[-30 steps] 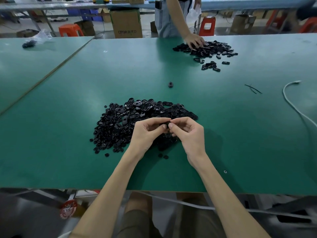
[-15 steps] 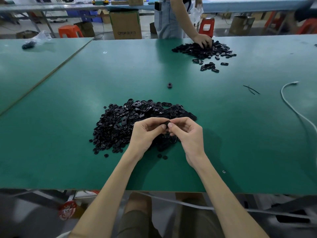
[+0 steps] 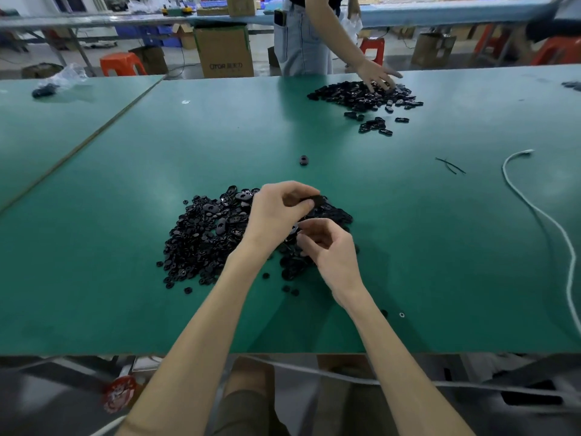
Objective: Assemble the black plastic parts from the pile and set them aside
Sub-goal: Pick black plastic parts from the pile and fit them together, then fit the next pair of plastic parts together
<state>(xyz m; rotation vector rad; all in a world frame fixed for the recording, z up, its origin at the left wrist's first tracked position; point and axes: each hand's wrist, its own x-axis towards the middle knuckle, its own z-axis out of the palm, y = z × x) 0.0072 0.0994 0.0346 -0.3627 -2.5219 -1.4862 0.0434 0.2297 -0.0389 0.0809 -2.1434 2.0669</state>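
We hold one black part (image 3: pixel 315 201) pinched between the thumb and fingers of the left hand (image 3: pixel 276 212), over the right side of the pile (image 3: pixel 201 237) (loose black pieces heaped on the green worktop (image 3: pixel 94 309)). The right hand (image 3: pixel 330 250) sits just below it, fingers curled; we cannot tell whether it grips anything. A white cable (image 3: pixel 534 212) lies well apart to the right.

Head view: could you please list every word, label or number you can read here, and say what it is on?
"QTOP" (first letter uncertain): printed on the front of the cardboard box beyond the table; the characters after it are too blurred to read.
Red round label below the table's near edge: print too blurred to read.
Nothing else is legible.
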